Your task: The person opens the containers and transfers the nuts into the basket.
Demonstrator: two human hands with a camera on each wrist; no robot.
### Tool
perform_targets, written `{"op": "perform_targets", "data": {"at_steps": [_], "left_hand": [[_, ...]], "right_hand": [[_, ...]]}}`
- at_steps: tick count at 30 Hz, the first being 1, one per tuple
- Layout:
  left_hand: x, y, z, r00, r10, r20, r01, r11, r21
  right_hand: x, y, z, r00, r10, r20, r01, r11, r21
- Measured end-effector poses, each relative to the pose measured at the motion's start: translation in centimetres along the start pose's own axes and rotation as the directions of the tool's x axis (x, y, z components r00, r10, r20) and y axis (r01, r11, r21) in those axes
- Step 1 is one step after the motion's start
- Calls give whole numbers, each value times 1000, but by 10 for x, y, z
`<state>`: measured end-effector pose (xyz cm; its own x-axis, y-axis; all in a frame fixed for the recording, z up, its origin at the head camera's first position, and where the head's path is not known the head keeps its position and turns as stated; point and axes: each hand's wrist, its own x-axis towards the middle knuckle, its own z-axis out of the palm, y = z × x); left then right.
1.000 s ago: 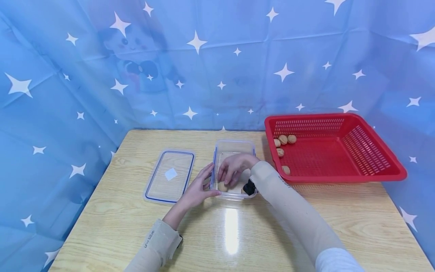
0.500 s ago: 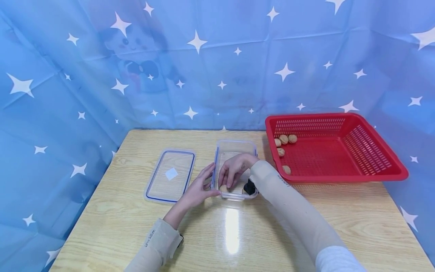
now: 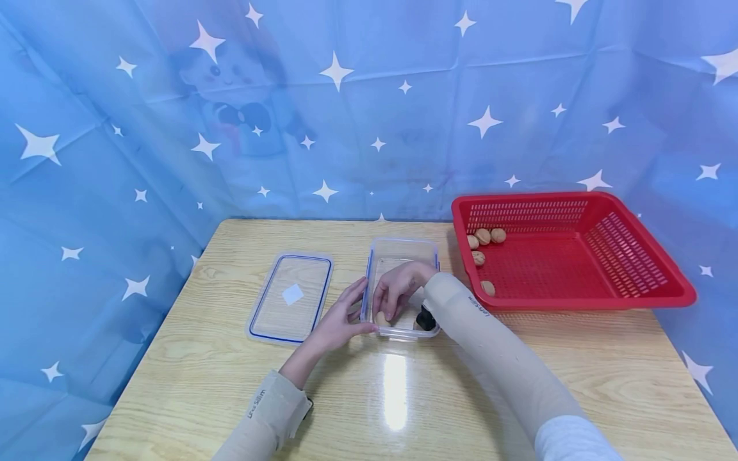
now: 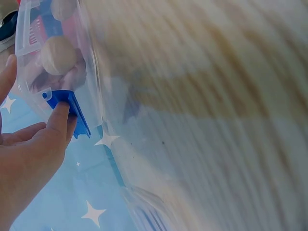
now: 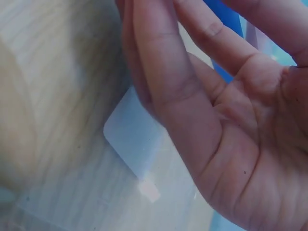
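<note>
A clear plastic container [image 3: 398, 250] with blue clips stands on the table. My left hand [image 3: 337, 323] holds its near left corner, thumb at the front wall and fingers along the side. The left wrist view shows a fingertip against a blue clip [image 4: 77, 118]. Inside the container, my right hand [image 3: 398, 288] reaches down with bent fingers and pinches a walnut [image 3: 381, 319] at the near left corner; the exact contact is partly hidden. Through the wall, the left wrist view shows this walnut [image 4: 58, 55] and another walnut [image 4: 62, 7] beyond it.
Left of the container lies its clear lid [image 3: 271, 320] with a blue seal and a white square label. A red plastic basket [image 3: 576, 302] stands at the right, with several walnuts [image 3: 483, 236] along its left side. A blue star-patterned curtain [image 3: 369, 115] hangs behind the table.
The right fingers have shifted slightly within the container, and more of the walnut shows at their left. The left hand keeps its place at the corner. The head view has drifted slightly.
</note>
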<state>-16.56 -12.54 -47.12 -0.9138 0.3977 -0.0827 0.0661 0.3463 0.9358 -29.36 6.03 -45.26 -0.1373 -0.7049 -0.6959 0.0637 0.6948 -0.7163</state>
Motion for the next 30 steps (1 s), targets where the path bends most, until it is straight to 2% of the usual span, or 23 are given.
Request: {"op": "perform_targets", "data": {"at_steps": [8,18,30], "left_hand": [[1,1,2,1000,-16,-2,16,1000,-6],[1,1,3,1000,-6,-5,6,1000,-23],[1,2,5,1000,-18,-17,18,999,-28]], "right_hand": [[-15,-8,-5,996,-37,-86,29,996,-85],[-41,-20,-15,982,-121,-145,113,992,-64],[-74,-24,-32,963,-174,-205,160,984,-83]]}}
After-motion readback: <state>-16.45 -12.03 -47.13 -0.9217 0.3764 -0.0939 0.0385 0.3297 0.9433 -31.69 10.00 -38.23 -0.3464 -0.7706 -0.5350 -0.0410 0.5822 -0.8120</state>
